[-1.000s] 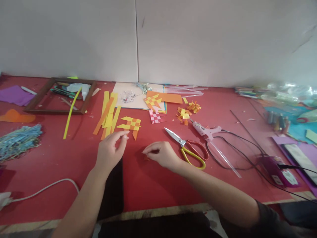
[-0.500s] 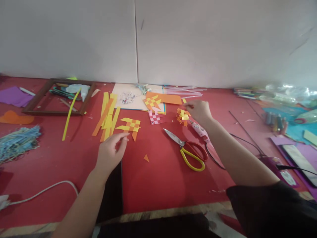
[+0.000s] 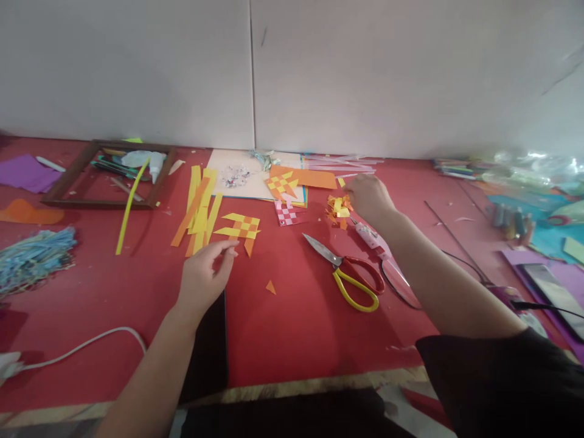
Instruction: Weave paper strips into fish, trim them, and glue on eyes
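My left hand (image 3: pixel 207 274) hovers low beside a woven yellow-and-orange paper fish (image 3: pixel 241 226), its thumb and curved forefinger slightly apart with nothing visible between them. Off to the right, my right hand (image 3: pixel 370 198) bends down at the edge of a small heap of yellow and orange paper scraps (image 3: pixel 338 207); its fingertips are turned away, so what they hold is hidden. A glue gun (image 3: pixel 367 236) lies just below that hand. Scissors (image 3: pixel 340 263) with one red and one yellow handle rest open on the table. One orange triangle scrap (image 3: pixel 271 287) lies between the hands.
Yellow and orange paper strips (image 3: pixel 198 210) lie behind my left hand. Farther back are another woven fish (image 3: pixel 281 184), a pink checked piece (image 3: pixel 286 213) and an orange sheet (image 3: pixel 319 177). A wooden frame (image 3: pixel 55 198) stands left; a phone (image 3: pixel 550 292) lies right.
My right hand has shifted slightly right and back, its fingers drawing in beside the scrap heap. The left hand stays almost where it was. The view has tilted slightly.
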The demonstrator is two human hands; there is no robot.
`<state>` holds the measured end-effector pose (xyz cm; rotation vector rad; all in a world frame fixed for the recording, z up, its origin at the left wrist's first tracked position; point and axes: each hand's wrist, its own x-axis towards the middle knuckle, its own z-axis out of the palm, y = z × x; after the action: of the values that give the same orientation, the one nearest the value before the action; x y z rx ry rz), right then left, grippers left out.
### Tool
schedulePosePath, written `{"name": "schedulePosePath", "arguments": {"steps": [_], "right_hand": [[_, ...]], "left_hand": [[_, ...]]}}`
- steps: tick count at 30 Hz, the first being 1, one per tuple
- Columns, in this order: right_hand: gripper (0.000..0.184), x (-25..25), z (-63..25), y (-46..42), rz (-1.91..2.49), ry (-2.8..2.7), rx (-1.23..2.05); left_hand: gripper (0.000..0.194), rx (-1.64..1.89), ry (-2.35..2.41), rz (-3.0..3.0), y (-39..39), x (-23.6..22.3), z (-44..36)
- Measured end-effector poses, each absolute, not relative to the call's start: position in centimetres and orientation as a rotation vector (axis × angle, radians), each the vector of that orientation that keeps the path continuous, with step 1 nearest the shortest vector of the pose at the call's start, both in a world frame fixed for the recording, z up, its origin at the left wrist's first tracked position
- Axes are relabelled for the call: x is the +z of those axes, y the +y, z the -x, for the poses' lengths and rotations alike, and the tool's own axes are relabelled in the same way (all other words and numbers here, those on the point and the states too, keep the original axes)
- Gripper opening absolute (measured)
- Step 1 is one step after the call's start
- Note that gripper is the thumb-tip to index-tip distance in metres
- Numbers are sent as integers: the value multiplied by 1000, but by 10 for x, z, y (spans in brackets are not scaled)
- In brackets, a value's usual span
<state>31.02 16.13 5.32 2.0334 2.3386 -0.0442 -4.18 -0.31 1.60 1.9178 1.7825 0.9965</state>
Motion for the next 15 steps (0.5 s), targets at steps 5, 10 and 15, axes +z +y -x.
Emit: {"name": "schedulePosePath", "arguments": {"steps": [5, 10, 15], "right_hand": [[16, 55, -283, 136, -1890, 2410, -57], [24, 52, -233, 74, -1555, 2696, -366], [28, 33, -195, 19, -1213, 2873, -797]], "left_hand": [[28, 996, 1782, -1911, -2, 15, 42], [27, 982, 1791, -1913, -2, 17, 41], [27, 948, 1818, -1941, 0, 15, 41]]}}
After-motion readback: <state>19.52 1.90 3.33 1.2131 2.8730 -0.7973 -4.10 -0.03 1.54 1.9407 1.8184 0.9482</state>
